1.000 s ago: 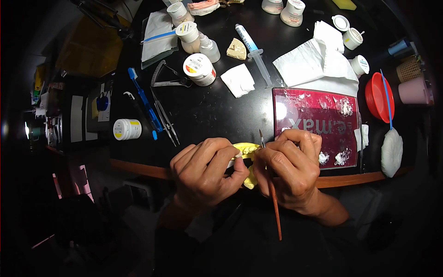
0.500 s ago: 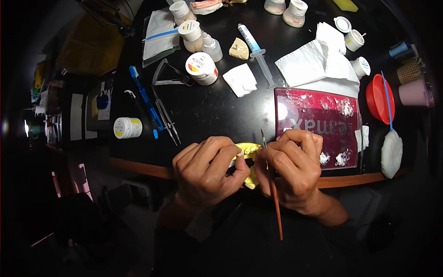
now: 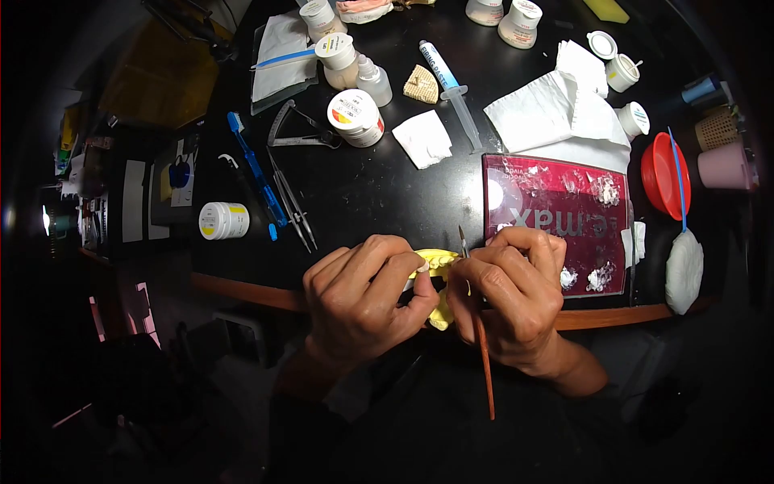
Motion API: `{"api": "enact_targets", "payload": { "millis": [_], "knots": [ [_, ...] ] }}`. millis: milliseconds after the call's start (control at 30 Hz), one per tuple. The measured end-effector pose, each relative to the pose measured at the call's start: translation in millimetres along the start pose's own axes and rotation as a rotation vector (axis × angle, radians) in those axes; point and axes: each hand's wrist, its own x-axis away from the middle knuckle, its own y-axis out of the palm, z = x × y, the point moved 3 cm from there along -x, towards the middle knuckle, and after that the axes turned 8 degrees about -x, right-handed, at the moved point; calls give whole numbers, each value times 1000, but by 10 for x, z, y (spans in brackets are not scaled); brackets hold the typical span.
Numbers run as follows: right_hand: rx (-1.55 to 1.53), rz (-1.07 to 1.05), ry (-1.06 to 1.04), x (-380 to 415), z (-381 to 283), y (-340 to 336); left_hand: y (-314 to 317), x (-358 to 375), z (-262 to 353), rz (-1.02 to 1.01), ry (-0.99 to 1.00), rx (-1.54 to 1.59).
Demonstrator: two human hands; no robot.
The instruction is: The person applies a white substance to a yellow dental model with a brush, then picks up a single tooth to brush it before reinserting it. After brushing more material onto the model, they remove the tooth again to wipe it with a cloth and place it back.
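At the table's front edge a yellow dental model (image 3: 438,260) shows between my two hands. My left hand (image 3: 367,294) is closed, thumb and index finger pinching a small whitish piece (image 3: 422,267) beside the model's left part. My right hand (image 3: 516,294) is closed around a thin brush (image 3: 485,355) with a reddish-brown handle; its dark tip points up, away from me. The fingers of my right hand also lie against the model's right side and hide part of it.
Right of my hands lies a dark red glass slab (image 3: 556,218) with white paste. Farther right are a red bowl (image 3: 666,176) and a white pad (image 3: 684,270). Tweezers (image 3: 292,202), a blue toothbrush (image 3: 256,173), jars (image 3: 355,118) and a syringe (image 3: 451,93) lie beyond.
The whole view has shifted very slightly. Both hands keep nearly the same pose at the yellow model, with the brush still in my right hand.
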Motion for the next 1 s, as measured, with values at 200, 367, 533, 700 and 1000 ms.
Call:
{"api": "enact_targets", "payload": {
  "millis": [200, 367, 533, 700, 1000],
  "knots": [
    [1, 1, 1, -6, -5, -2, -27, -13, 5, -42, -17, 12],
    [7, 2, -4, 4, 3, 6, -40, -13, 0, -63, -29, 22],
    [15, -8, -1, 4, 1, 5, -61, -17, -1, -89, -49, 52],
    [4, -11, -1, -3, -6, 3, -97, -33, -11, -135, -81, 108],
    [-3, 3, -13, 2, -5, 4, -74, 9, -47, -149, -275, 274]
  ]
}}
